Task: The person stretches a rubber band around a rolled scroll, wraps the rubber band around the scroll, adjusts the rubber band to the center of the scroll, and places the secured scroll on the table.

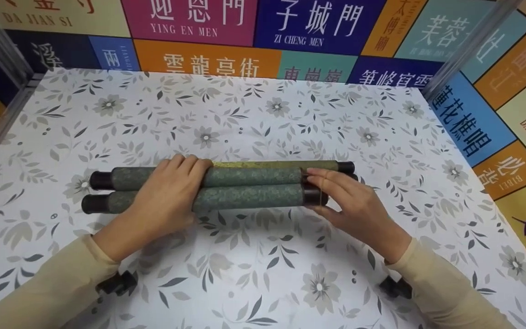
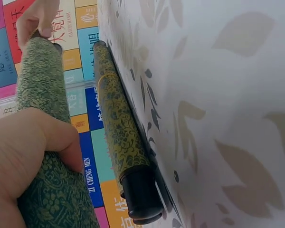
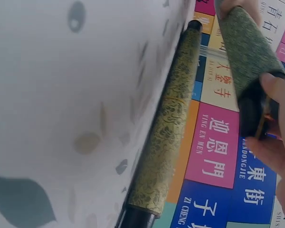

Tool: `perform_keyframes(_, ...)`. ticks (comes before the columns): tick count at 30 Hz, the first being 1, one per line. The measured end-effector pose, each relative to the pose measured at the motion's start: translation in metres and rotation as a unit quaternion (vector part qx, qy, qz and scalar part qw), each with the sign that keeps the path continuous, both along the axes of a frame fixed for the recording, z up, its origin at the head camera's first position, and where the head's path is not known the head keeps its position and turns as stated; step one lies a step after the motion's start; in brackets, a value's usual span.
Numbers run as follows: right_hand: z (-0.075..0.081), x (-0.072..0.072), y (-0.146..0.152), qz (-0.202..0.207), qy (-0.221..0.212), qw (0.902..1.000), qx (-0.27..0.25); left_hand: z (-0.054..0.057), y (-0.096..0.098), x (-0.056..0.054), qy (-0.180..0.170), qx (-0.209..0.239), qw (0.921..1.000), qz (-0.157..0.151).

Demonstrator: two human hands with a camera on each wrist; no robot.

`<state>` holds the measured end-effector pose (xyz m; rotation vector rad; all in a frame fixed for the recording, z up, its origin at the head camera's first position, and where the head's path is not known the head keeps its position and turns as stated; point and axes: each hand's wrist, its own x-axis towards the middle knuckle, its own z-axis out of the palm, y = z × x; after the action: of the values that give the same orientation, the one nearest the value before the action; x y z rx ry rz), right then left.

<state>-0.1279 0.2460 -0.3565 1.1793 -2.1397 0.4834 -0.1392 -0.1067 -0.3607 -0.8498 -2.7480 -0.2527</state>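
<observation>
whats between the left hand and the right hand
In the head view, two green rolls span from the left hand to the right hand, with part of a yellow roll showing just beyond them.

Got 2 arms point(image 1: 448, 285) in beige sleeves point(image 1: 55, 283), angled in toward each other. Gripping with the left hand point(image 1: 167, 194), back side up, with fingers bunched close together. Pinching with the right hand point(image 1: 359, 205), kinda pointed left, with the thumb point(image 1: 328, 213) on the near side.
</observation>
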Motion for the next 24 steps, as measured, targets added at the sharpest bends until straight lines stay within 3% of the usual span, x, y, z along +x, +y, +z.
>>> perform_keyframes(3,-0.0015,0.0016,-0.0021,-0.003,0.034,0.9987,-0.037,0.0015,0.0004,0.0003,-0.020,0.009,0.9998,0.001)
perform_keyframes(6,-0.0025,0.0019,-0.0032,-0.007,0.043,0.9978,-0.051,0.0016,0.0017,0.0011,-0.014,0.005,0.9999,0.007)
perform_keyframes(15,-0.0031,0.0033,-0.0005,-0.011,-0.020,0.9982,-0.055,-0.0027,0.0054,0.0048,0.055,0.018,0.9981,0.021)
perform_keyframes(19,-0.0036,0.0028,0.0027,-0.016,-0.041,0.9978,-0.049,-0.0019,0.0047,0.0051,0.047,0.023,0.9985,0.019)
perform_keyframes(24,-0.0038,0.0028,0.0030,-0.051,-0.045,0.9976,-0.015,-0.0032,0.0034,0.0052,0.026,0.022,0.9993,0.019)
